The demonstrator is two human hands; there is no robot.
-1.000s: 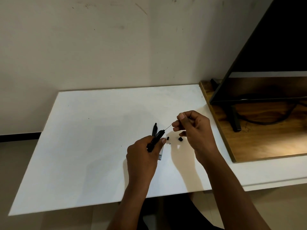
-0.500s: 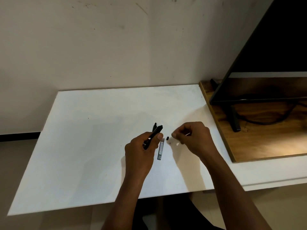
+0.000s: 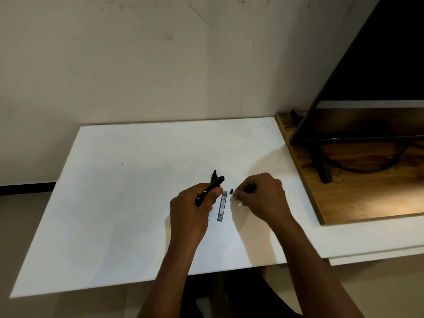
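Note:
My left hand [image 3: 195, 207] grips a black mechanical pencil body [image 3: 212, 188] slantwise, its open end pointing up and to the right. A second black pencil part [image 3: 214, 175] lies on the white table [image 3: 114, 203] just behind it. Between my hands lie a slim grey lead case [image 3: 221, 206] and a tiny black cap [image 3: 231, 191]. My right hand [image 3: 261, 198] is down at the table with curled fingers, and its fingertips pinch a small white piece [image 3: 239, 204]. Whatever lies under that hand is hidden.
A wooden board [image 3: 367, 198] lies on the right of the table. On it stands a dark monitor [image 3: 378, 76] with its stand [image 3: 324, 171] and a black cable [image 3: 367, 168]. A scuffed wall [image 3: 160, 65] rises close behind the table.
My right hand let go of the thin lead it held at the pencil's end, dropped to the table beside the black cap and took up the small white piece. The left hand lowered slightly.

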